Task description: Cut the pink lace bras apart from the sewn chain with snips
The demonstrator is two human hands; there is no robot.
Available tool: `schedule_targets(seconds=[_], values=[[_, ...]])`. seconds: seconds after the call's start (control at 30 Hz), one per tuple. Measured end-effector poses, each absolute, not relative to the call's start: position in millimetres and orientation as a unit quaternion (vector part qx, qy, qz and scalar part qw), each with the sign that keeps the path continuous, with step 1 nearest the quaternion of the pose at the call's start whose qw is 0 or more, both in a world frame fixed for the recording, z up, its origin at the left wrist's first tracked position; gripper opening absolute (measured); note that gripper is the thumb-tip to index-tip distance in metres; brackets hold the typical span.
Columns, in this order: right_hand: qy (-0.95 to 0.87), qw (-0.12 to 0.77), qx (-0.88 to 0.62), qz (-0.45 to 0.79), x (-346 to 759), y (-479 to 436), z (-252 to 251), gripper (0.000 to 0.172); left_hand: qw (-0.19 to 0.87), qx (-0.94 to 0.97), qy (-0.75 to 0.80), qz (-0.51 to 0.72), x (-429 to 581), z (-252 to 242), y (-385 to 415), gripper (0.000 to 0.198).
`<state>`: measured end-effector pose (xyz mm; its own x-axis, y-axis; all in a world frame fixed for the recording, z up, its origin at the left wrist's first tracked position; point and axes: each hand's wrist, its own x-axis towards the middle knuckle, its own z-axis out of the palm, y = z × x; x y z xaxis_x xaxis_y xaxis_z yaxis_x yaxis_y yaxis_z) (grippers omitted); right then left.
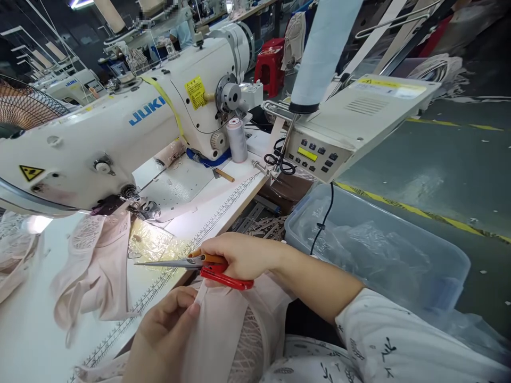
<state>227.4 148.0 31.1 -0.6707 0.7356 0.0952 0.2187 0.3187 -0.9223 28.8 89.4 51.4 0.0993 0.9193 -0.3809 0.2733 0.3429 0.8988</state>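
Observation:
My right hand (239,252) is closed on a pair of scissors (219,275) with red and orange handles. Their blades point left over the table edge and look closed. Below them, my left hand (165,327) pinches the edge of a pale pink bra (217,330) between thumb and fingers. Smooth fabric and a lace panel show on this bra, which hangs down over my lap. A second pale pink bra (96,266) lies on the table, reaching up to the needle area of the sewing machine (131,117).
A control box (339,127) sticks out at the right, with black-handled scissors (283,159) hanging beside it. A thread cone (237,141) stands near the machine's base. A clear plastic bin (459,276) holds bags on the floor. A fan (32,101) is at far left.

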Motion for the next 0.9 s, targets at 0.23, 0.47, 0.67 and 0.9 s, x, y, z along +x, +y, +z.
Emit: schedule_targets(seconds=[0.23,0.47,0.67,0.9], values=[[-0.788,0.229,-0.301,0.485,225.2,150.7,39.3,0.022,0.557,0.464,0.618,0.304,31.8,50.3,88.5,0.037],[-0.814,0.222,-0.262,0.468,224.9,152.8,47.9,0.018,0.576,0.428,0.619,0.318,29.6,50.3,87.0,0.031],[-0.817,0.219,-0.257,0.467,221.0,152.2,56.2,0.018,0.664,0.381,0.569,0.301,22.8,47.5,89.8,0.025],[-0.737,0.324,-0.329,0.494,225.9,141.7,40.4,0.031,0.615,0.335,0.617,0.360,26.1,55.7,83.8,0.029]])
